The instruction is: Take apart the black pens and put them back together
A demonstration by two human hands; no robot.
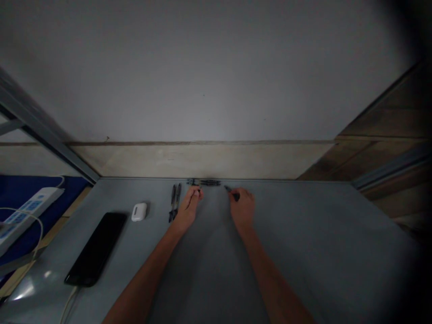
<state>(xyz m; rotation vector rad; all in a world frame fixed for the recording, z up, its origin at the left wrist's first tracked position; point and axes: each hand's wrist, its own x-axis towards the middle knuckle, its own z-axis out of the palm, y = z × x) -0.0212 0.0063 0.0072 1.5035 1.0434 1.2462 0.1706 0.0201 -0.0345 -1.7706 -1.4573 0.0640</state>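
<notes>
My left hand [191,203] is closed in a pinch near the back edge of the table. A small dark bit shows at its fingertips, too small to name. Just right of it, my right hand [243,206] grips a dark pen [236,196], its narrow end pointing up and left. Several dark pens [209,182] lie sideways along the back edge, just beyond my left hand. Beside that hand on the left, two more pens [175,200] lie side by side, roughly pointing away from me. My fingers partly hide what each hand holds.
A white earbud case [139,212] and a black phone [96,249] with a cable plugged in lie on the left of the grey table [303,243]. A white power strip [29,213] rests on blue cloth beyond the left edge. A pale wall [209,90] rises behind.
</notes>
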